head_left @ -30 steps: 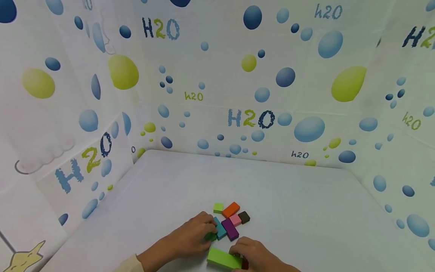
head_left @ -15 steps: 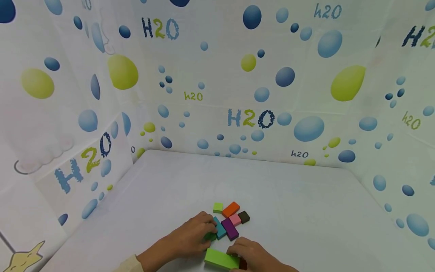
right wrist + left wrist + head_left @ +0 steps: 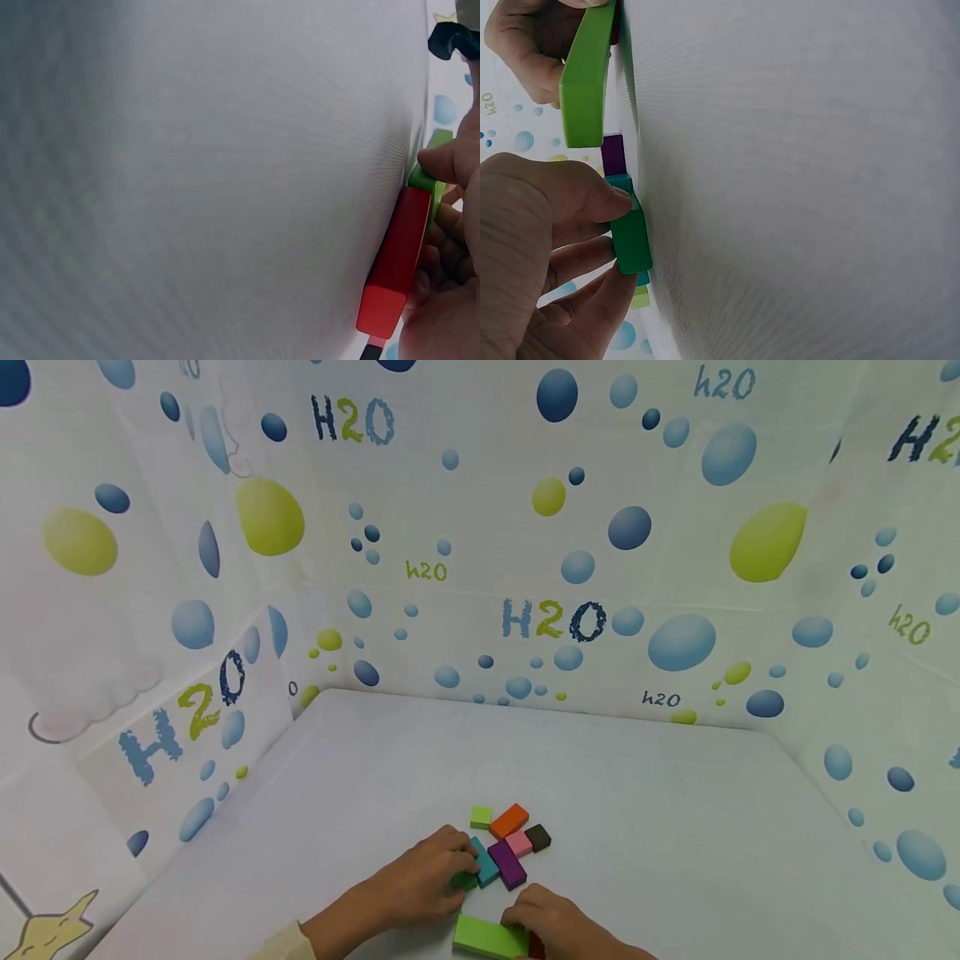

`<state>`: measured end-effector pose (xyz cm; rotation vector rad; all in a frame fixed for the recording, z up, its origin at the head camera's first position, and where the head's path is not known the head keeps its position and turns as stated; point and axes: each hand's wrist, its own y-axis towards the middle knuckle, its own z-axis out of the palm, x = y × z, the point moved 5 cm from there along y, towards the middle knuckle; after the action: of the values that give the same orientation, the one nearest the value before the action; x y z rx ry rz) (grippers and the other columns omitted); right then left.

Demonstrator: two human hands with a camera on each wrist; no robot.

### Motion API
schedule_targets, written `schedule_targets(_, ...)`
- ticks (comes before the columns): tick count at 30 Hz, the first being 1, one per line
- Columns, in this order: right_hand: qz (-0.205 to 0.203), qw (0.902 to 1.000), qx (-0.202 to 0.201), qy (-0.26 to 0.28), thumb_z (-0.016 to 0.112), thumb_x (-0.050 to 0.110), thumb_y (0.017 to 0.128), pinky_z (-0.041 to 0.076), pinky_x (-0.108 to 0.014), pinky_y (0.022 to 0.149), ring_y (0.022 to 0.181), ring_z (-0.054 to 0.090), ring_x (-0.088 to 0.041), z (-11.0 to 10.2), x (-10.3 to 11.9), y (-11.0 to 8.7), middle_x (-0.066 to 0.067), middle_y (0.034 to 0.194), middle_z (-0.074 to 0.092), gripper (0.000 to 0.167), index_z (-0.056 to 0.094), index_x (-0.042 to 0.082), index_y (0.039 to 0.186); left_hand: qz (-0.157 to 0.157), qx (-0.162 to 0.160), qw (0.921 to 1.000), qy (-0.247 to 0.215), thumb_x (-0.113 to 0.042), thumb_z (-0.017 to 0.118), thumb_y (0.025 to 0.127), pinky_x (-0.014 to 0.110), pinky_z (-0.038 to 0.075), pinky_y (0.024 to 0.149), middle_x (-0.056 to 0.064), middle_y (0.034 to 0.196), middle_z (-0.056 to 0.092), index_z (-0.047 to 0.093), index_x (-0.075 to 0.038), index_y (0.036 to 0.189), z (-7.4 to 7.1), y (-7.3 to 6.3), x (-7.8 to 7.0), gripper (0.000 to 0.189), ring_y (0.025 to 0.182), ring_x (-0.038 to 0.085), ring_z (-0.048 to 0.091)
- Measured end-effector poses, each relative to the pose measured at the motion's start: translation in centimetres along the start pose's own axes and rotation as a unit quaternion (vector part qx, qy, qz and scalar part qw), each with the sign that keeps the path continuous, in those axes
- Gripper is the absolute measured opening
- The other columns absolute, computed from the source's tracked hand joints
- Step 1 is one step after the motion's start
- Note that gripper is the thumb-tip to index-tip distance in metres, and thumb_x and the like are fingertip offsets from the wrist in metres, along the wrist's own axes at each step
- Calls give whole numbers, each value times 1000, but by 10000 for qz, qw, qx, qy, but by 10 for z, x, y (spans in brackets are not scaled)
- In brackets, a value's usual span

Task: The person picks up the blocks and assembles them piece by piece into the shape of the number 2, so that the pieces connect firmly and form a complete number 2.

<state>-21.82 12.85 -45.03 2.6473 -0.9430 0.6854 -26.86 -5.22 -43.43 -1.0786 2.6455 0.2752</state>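
Note:
My left hand (image 3: 427, 878) pinches a dark green block (image 3: 633, 241) between thumb and fingertips, low at the white tabletop. A teal block (image 3: 485, 863) lies right at those fingertips, with a purple block (image 3: 507, 865) along its right side. Nearer to me, my right hand (image 3: 561, 923) grips the right end of a long light green block (image 3: 489, 937), thumb on the near side. A red block (image 3: 393, 262) lies beside that end, beneath the right hand; in the head view it is mostly hidden by the fingers.
Behind the purple block lie a pink block (image 3: 518, 843), a dark brown block (image 3: 538, 837), an orange block (image 3: 510, 821) and a small lime block (image 3: 481, 817). A white sheet (image 3: 637, 802) covers the table. Bubble-printed curtains (image 3: 480, 527) stand around its back and sides.
The right hand has shifted the long light green block slightly left, and the block's left end now sits a little nearer to me. The left hand stays in place.

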Motion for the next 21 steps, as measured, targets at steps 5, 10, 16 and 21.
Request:
schedule_targets(5, -12, 10000, 31, -16, 76, 39, 91, 50, -12, 80, 88, 46, 8, -1, -3, 1, 14, 99, 55, 40, 70, 9, 117, 21, -23, 10000, -13, -16, 78, 86, 31, 51, 101, -7, 120, 63, 76, -15, 115, 0, 0, 1, 28, 115, 11, 54)
schedule_targets(10, 217, 9996, 112, 133, 77, 35, 91, 50, -13, 79, 89, 46, 7, -2, -6, -1, 16, 97, 55, 35, 71, 11, 116, -6, -31, 10000, 16, -16, 79, 86, 31, 51, 101, -7, 120, 63, 76, -15, 115, -1, 0, 1, 29, 116, 12, 54)
schedule_targets(16, 491, 9975, 156, 486, 77, 30, 91, 50, -16, 79, 90, 46, 5, -4, -10, -4, 17, 98, 56, 31, 72, 12, 116, -25, -59, 10000, -40, -14, 78, 86, 31, 51, 101, -5, 120, 63, 76, -14, 114, -2, 1, 1, 29, 116, 12, 54)
schedule_targets(21, 349, 9974, 130, 624, 76, 34, 91, 51, -16, 79, 91, 47, 5, -5, -14, -7, 17, 100, 58, 33, 72, 13, 116, -50, -9, 10000, -74, -14, 78, 86, 32, 51, 102, -5, 120, 63, 76, -14, 114, 0, 2, 1, 29, 116, 12, 54)
